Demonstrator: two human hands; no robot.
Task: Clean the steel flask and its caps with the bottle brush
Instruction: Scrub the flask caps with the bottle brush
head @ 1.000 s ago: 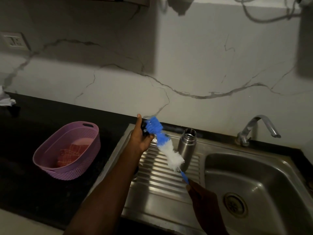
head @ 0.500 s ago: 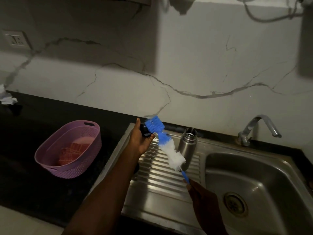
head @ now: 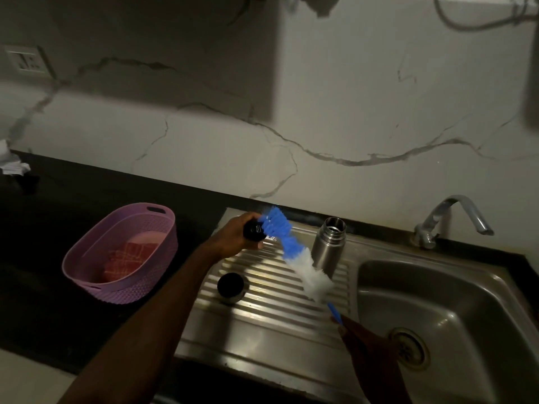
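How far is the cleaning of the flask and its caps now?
Done: the flask stands uncapped on the drainboard. In hand: the left hand holds a black cap against the bottle brush, gripped by the right hand. Left: the second cap and the flask.

Flask (head: pixel 329 246) stands on drainboard (head: pixel 262 316), left of basin (head: pixel 466 301).

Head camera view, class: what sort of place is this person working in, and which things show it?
Most likely a home kitchen: a steel sink with ribbed drainboard, a tap against a marble-look wall, and a dark countertop.
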